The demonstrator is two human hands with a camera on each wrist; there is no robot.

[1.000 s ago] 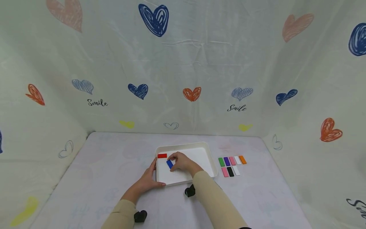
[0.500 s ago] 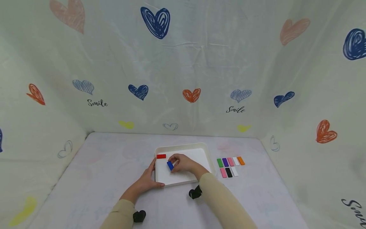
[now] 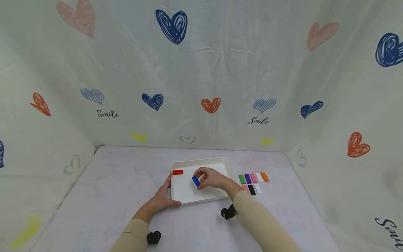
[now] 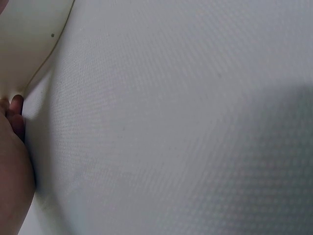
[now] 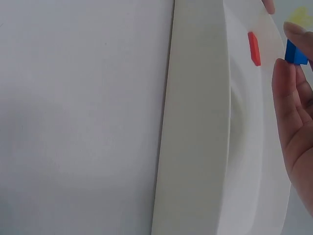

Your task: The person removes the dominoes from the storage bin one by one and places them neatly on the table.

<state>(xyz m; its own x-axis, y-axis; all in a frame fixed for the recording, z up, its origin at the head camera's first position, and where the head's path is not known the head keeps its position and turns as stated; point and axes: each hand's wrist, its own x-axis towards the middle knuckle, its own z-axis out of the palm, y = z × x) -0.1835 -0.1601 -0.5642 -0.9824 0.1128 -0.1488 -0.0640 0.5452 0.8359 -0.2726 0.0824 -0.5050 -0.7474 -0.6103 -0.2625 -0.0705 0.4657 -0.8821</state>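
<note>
My right hand (image 3: 212,177) pinches a small blue rectangular block (image 3: 196,181) between thumb and fingertips, over the middle of a shallow white tray (image 3: 201,200). The right wrist view shows the same blue block (image 5: 296,53) at the fingertips, raised above the tray floor. A red rectangular block (image 3: 177,172) lies in the tray's far left corner. My left hand (image 3: 161,200) rests against the tray's near left corner, thumb along the front wall and fingers spread up the left side. In the left wrist view, only part of that hand (image 4: 14,161) shows beside the tray wall.
Right of the tray, two rows of small blocks lie on the table, among them a green (image 3: 242,179), a purple (image 3: 248,178), an orange (image 3: 265,176) and a black one (image 3: 252,190). A heart-printed curtain (image 3: 201,70) encloses the table's back and sides.
My right hand has moved to the right across the tray, carrying the blue block from near the left side toward the middle. The left hand stays at the tray's corner.
</note>
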